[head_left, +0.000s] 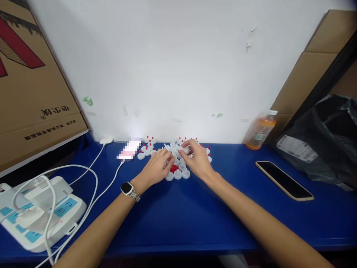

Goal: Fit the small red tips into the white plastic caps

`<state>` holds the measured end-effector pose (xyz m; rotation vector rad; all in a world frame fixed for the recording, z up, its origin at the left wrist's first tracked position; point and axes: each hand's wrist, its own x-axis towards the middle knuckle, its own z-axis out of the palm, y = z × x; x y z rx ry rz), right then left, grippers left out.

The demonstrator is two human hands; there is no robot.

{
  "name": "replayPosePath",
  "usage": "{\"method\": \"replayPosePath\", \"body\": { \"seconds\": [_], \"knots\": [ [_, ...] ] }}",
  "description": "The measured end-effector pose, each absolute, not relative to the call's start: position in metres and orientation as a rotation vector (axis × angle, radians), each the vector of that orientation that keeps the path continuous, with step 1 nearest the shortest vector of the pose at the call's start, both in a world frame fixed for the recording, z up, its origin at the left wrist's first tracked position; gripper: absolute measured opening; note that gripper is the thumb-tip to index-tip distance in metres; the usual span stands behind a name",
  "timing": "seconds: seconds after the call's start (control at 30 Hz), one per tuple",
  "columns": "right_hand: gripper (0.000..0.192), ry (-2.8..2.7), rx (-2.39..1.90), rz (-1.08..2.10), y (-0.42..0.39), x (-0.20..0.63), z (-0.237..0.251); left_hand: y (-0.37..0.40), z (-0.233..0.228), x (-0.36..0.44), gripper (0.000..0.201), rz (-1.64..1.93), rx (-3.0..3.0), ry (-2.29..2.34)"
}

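Now the right hand (196,158) pinches one white cap (184,150). The left hand (157,167) rests curled on the pile (178,172), holding nothing I can see. Grip gently; red bits (174,168) lie just under both hands.

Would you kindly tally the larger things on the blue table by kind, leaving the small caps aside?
Phones: 2, a dark phone and a charging phone
Power strips: 1
Drink bottles: 1
Black bags: 1
Total: 5
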<state>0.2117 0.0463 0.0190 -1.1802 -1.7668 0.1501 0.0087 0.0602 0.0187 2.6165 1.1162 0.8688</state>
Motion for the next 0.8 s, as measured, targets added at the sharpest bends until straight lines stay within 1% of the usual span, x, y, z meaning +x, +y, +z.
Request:
{"method": "replayPosePath", "body": {
  "seconds": [0.07, 0.1, 0.23, 0.3, 0.33, 0.43, 0.57, 0.8],
  "knots": [
    [0.007, -1.793, -1.154, 0.167, 0.049, 0.210, 0.016, 0.061, 0.017, 0.008, 0.026, 0.769, 2.735, 1.105],
    [0.007, -1.798, -1.147, 0.149, 0.050, 0.210, 0.015, 0.063, 0.017, 0.006, 0.026, 0.772, 2.725, 1.124],
    [0.010, -1.777, -1.208, -0.003, 0.065, 0.217, 0.014, 0.089, 0.025, -0.002, 0.028, 0.937, 2.553, 1.353],
    [0.011, -1.808, -1.260, -0.007, 0.080, 0.219, 0.017, 0.108, 0.030, -0.002, 0.027, 0.888, 2.580, 1.502],
    [0.011, -1.838, -1.280, 0.011, 0.089, 0.219, 0.019, 0.118, 0.032, -0.001, 0.028, 0.803, 2.630, 1.540],
    [0.012, -1.949, -1.320, 0.036, 0.121, 0.214, 0.025, 0.145, 0.037, 0.005, 0.023, 0.655, 2.666, 1.518],
    [0.017, -2.078, -1.360, -0.006, 0.160, 0.203, 0.030, 0.171, 0.038, 0.011, 0.017, 0.495, 2.650, 1.472],
    [0.025, -2.276, -1.503, -0.022, 0.196, 0.179, 0.037, 0.191, 0.037, 0.005, 0.019, 0.486, 2.571, 1.492]
  ]
}}
